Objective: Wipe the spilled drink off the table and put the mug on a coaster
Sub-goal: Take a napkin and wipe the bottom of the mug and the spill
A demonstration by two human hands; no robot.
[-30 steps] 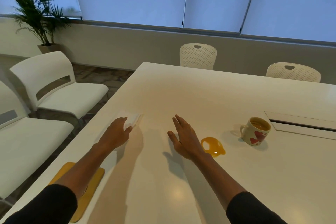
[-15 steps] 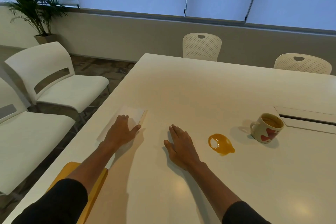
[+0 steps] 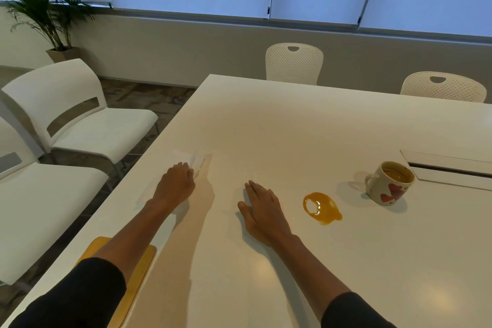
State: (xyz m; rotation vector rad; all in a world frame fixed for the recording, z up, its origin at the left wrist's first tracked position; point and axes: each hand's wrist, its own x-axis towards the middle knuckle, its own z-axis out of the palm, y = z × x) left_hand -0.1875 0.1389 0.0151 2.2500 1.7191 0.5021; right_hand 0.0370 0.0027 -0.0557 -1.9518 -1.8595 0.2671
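A small amber puddle [image 3: 322, 208] lies on the white table [image 3: 279, 128]. To its right stands a white mug [image 3: 388, 182] with red hearts, upright, with brown drink inside. A white paper napkin [image 3: 198, 161] lies near the table's left edge. My left hand [image 3: 175, 184] rests on the napkin, fingers curled over its near part. My right hand [image 3: 262, 210] lies flat on the table, fingers apart, a short way left of the puddle. A yellow coaster [image 3: 138, 271] sits at the near left edge, partly hidden under my left forearm.
Two white chairs [image 3: 87, 128] stand left of the table, and two perforated chairs [image 3: 294, 64] at the far side. A recessed cable hatch [image 3: 450, 168] lies behind the mug. A potted palm [image 3: 45, 8] is in the far left corner.
My left hand has curled its fingers on the napkin, which now looks slightly rumpled. My right hand stays flat on the table. The view has shifted a little.
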